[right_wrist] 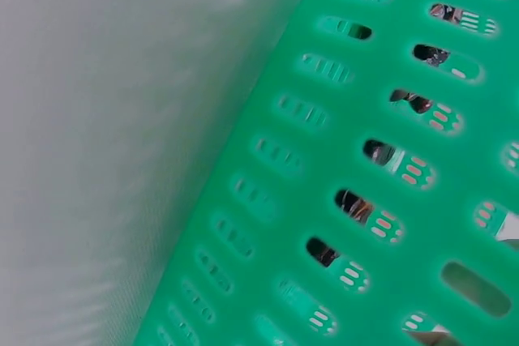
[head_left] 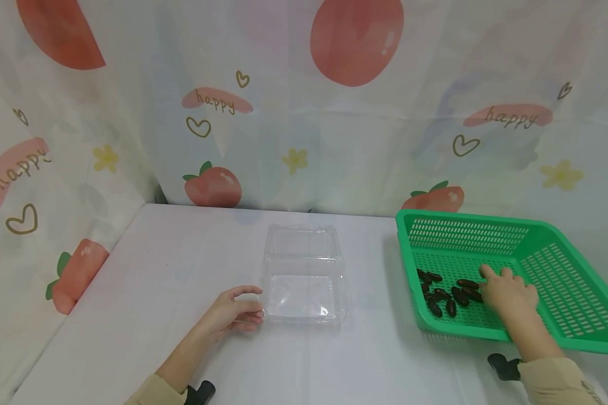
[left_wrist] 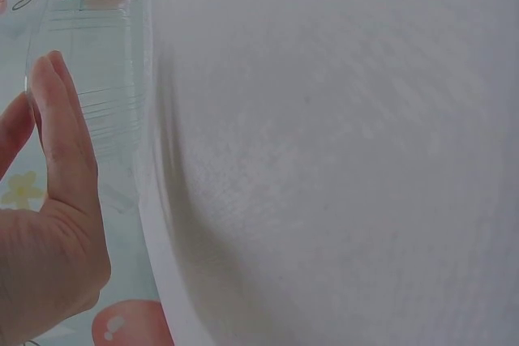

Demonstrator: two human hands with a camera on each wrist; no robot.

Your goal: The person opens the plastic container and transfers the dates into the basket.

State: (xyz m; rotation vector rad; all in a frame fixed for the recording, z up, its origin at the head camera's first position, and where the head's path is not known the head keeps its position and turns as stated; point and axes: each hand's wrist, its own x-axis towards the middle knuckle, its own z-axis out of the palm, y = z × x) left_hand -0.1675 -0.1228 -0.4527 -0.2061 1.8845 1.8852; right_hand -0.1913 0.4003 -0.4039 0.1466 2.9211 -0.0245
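A clear plastic clamshell box (head_left: 304, 298) lies on the table with its lid (head_left: 301, 242) folded back away from me. My left hand (head_left: 238, 311) is at its near left side. In the left wrist view the thumb and fingers (left_wrist: 57, 127) pinch the thin plastic edge. My right hand (head_left: 509, 292) reaches down inside a green plastic basket (head_left: 572, 287), beside several dark, glossy oval pieces (head_left: 458, 295). Its fingertips point down and are mostly hidden, so I cannot tell whether they hold a piece. Dark pieces (right_wrist: 354, 204) also show through the basket's slots in the right wrist view.
A white cloth covers the table (head_left: 182, 253). The basket's raised, slotted wall stands between the box and the dark pieces. A printed curtain (head_left: 294, 112) hangs behind the table and along its left side. Black camera mounts (head_left: 504, 367) sit at both wrists.
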